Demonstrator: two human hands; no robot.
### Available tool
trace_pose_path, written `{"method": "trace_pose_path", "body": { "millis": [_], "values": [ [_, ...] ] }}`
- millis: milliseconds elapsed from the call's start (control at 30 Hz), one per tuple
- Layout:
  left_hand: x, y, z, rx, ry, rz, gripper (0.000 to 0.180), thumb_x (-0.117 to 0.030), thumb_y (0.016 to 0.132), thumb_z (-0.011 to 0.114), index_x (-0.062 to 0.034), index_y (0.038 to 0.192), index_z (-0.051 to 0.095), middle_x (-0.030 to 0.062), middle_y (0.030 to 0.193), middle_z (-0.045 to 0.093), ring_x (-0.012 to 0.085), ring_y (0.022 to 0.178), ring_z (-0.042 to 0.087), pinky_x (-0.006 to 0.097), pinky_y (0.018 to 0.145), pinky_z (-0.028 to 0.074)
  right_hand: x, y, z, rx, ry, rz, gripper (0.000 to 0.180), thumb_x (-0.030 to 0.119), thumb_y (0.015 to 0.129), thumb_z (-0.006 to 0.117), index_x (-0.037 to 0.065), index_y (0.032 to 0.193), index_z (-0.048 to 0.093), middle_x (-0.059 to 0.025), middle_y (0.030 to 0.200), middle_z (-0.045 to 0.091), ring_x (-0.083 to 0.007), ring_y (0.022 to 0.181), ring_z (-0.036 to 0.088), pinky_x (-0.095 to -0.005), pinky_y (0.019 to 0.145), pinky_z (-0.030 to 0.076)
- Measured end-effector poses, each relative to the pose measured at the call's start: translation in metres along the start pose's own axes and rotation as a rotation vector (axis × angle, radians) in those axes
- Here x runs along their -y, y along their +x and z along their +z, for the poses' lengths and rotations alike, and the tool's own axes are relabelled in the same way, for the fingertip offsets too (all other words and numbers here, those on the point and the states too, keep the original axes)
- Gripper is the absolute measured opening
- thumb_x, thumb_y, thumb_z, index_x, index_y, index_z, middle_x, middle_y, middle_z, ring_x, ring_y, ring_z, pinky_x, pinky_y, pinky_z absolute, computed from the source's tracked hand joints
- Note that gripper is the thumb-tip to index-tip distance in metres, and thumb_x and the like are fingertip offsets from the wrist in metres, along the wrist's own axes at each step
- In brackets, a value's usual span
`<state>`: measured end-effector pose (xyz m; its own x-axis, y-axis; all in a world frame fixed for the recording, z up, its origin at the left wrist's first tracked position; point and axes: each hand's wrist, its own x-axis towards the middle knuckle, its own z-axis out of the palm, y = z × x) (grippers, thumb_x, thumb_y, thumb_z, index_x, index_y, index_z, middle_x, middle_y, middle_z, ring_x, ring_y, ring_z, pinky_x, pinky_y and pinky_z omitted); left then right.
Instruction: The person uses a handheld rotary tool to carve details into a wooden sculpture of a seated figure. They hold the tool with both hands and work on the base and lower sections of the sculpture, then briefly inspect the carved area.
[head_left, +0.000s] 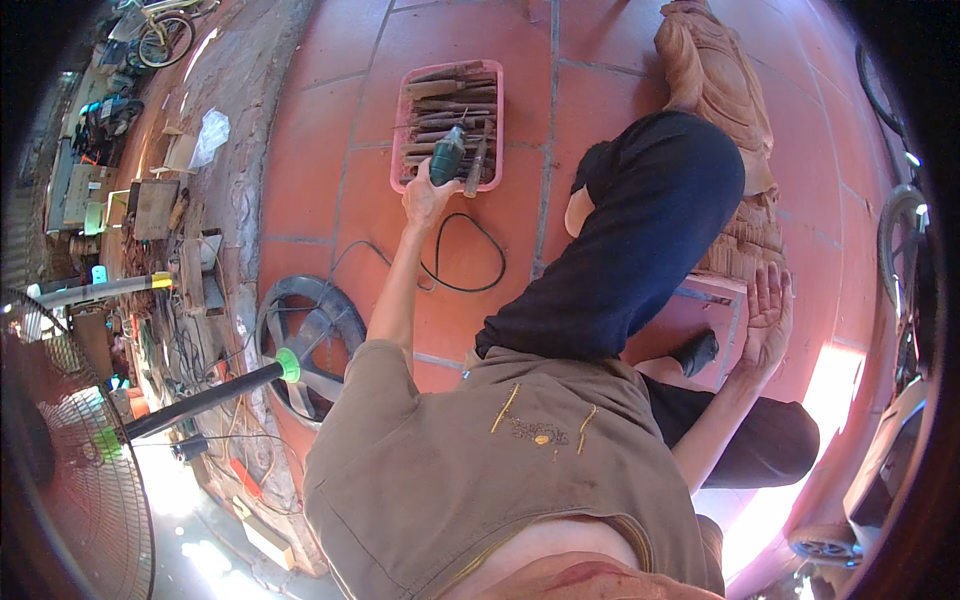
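- Power tool [447,155], green-bodied, sits in our left hand [427,197]; the fingers wrap its handle, holding it over the pink tray [404,125] of chisels.
- Its black cord [465,262] loops loose on the red floor tiles [310,190] behind the hand.
- Our right hand [768,318] is open and empty, palm up, fingers spread, beside the wooden carving [725,90].
- As we judge it, the tool is only picked up; carving work is not begun.
- Room: bare tiles lie left of the tray; the fan base [305,340] and our bent knee [660,190] crowd the near side.
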<state>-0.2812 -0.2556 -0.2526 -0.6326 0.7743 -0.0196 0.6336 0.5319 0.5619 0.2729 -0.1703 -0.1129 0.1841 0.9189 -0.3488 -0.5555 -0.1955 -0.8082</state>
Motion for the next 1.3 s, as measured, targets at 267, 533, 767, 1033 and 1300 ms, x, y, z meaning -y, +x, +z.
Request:
{"method": "trace_pose_path", "body": {
  "millis": [267,533,767,1033,1300],
  "values": [
    [-0.003,0.024,0.011,-0.064,0.095,0.095,0.069,-0.035,0.067,0.076,-0.0109,0.128,0.054,0.0209,0.094,0.07,0.0391,0.087,0.068,0.048,0.076,0.052,-0.013,0.015,-0.022,0.038,0.028,0.01,0.046,0.022,0.103,0.046,-0.003,0.14,0.037,-0.0235,0.142,0.045,-0.0366,0.133,0.045,-0.0464,0.111,0.042],
    [-0.006,0.029,0.025,-0.073,0.157,0.102,0.066,-0.034,0.068,0.075,-0.0099,0.126,0.056,0.0208,0.095,0.07,0.04,0.089,0.068,0.049,0.079,0.052,-0.012,0.007,-0.012,0.041,0.123,0.07,0.045,0.02,0.105,0.042,0.001,0.146,0.036,-0.0191,0.151,0.038,-0.0333,0.139,0.039,-0.0447,0.115,0.036],
    [0.008,0.035,0.026,-0.009,0.09,0.308,0.065,-0.028,0.069,0.077,-0.0043,0.128,0.059,0.0204,0.108,0.069,0.0363,0.099,0.066,0.044,0.089,0.05,-0.021,0.01,-0.011,0.012,0.109,-0.012,0.05,0.023,0.099,0.055,-0.002,0.139,0.039,-0.0224,0.136,0.053,-0.035,0.121,0.056,-0.0455,0.102,0.048],
    [-0.038,0.045,0.023,-0.043,0.325,0.185,0.074,-0.036,0.076,0.076,-0.0097,0.14,0.049,0.0199,0.126,0.059,0.0395,0.114,0.057,0.05,0.096,0.045,-0.035,0.01,-0.037,-0.153,0.299,-0.057,0.034,0.014,0.096,0.057,-0.003,0.124,0.048,-0.0196,0.115,0.064,-0.0323,0.103,0.066,-0.0445,0.088,0.057],
    [-0.107,0.143,0.045,0.237,-0.083,0.268,0.068,-0.032,0.082,0.073,-0.0115,0.141,0.048,0.0135,0.123,0.06,0.0289,0.108,0.058,0.041,0.09,0.045,-0.06,-0.006,-0.007,-0.048,0.252,0.119,0.034,0.015,0.089,0.063,0.006,0.121,0.054,-0.0092,0.1,0.068,-0.02,0.085,0.069,-0.0357,0.071,0.058]
  ]
}}
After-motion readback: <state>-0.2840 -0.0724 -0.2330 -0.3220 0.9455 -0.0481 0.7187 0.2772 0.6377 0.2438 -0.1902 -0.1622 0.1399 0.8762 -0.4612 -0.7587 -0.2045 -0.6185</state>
